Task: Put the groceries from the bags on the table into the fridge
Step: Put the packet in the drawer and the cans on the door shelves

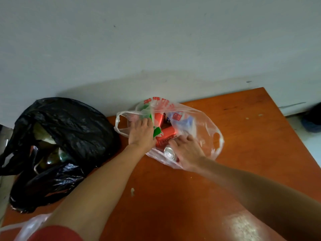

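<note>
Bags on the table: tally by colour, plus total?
Clear plastic bag, both hands in it: 1
Black plastic bag, left of it: 1
Pale plastic bag, only a corner in view at the bottom left edge: 1
Total: 3

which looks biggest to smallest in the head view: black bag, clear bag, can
1. black bag, clearly largest
2. clear bag, though the hands hide part of it
3. can, smallest; only its top shows inside the clear bag
</note>
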`<state>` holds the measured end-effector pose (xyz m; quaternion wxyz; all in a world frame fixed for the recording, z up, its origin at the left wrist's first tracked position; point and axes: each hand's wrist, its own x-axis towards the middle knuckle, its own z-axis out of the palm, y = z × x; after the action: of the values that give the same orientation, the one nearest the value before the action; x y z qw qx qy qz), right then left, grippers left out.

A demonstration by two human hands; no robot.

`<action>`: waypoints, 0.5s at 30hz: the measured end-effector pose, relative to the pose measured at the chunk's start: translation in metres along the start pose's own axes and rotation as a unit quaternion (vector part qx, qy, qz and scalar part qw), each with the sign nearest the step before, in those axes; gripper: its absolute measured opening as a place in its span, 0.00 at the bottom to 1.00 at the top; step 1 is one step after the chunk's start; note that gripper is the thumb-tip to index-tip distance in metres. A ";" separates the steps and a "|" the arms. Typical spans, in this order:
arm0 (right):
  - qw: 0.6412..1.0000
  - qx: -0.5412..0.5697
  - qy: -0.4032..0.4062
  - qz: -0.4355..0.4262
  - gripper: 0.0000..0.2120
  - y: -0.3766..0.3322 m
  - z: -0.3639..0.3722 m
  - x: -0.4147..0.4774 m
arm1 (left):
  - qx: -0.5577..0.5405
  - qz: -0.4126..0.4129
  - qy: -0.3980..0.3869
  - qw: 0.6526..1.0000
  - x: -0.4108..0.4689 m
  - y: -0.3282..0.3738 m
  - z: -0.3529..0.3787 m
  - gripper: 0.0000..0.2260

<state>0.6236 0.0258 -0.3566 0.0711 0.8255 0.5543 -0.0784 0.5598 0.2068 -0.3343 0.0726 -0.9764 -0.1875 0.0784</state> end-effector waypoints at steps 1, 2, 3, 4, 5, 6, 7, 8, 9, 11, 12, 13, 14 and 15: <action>1.000 0.023 0.014 0.014 0.27 0.006 -0.005 -0.003 | 0.007 -0.007 -0.001 1.000 0.001 0.002 0.000 0.26; 0.998 0.043 0.030 0.026 0.29 0.011 -0.010 -0.006 | 0.005 -0.020 -0.004 1.000 0.002 0.003 0.001 0.24; 0.996 0.063 0.049 0.043 0.31 0.016 -0.016 -0.009 | -0.004 -0.039 -0.008 0.999 0.004 0.005 0.002 0.22; 0.992 0.085 0.068 0.061 0.32 0.018 -0.021 -0.013 | -0.018 -0.059 -0.018 0.998 0.006 0.004 0.003 0.22; 0.987 0.107 0.088 0.077 0.33 0.020 -0.028 -0.016 | -0.029 -0.075 -0.025 0.996 0.007 0.002 0.005 0.21; 0.982 0.131 0.105 0.091 0.34 0.022 -0.033 -0.020 | -0.037 -0.084 -0.024 0.995 0.009 0.001 0.008 0.19; 0.976 0.157 0.116 0.099 0.35 0.023 -0.039 -0.023 | -0.041 -0.091 -0.021 0.995 0.010 -0.001 0.010 0.17; 0.970 0.184 0.119 0.105 0.35 0.023 -0.043 -0.025 | -0.048 -0.097 -0.020 0.994 0.010 -0.002 0.011 0.16; 0.965 0.206 0.114 0.113 0.35 0.023 -0.047 -0.027 | -0.057 -0.102 -0.016 0.993 0.011 -0.003 0.011 0.15; 0.959 0.233 0.103 0.121 0.37 0.023 -0.052 -0.028 | -0.081 -0.119 -0.002 0.990 0.011 -0.004 0.006 0.13; 0.957 0.243 0.103 0.123 0.37 0.022 -0.053 -0.028 | -0.090 -0.127 0.007 0.988 0.011 -0.005 0.002 0.13; 0.953 0.255 0.105 0.125 0.37 0.021 -0.053 -0.028 | -0.095 -0.132 0.015 0.987 0.012 -0.006 -0.004 0.14; 0.950 0.266 0.104 0.127 0.38 0.021 -0.055 -0.027 | -0.097 -0.132 0.023 0.986 0.012 -0.008 -0.010 0.15; 0.947 0.276 0.103 0.128 0.38 0.021 -0.058 -0.027 | -0.097 -0.130 0.031 0.986 0.011 -0.010 -0.017 0.15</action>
<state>0.6356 0.0057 -0.2940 -0.2079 0.8803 0.4050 -0.1333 0.5694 0.2185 -0.3178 -0.0074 -0.9481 -0.3172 0.0197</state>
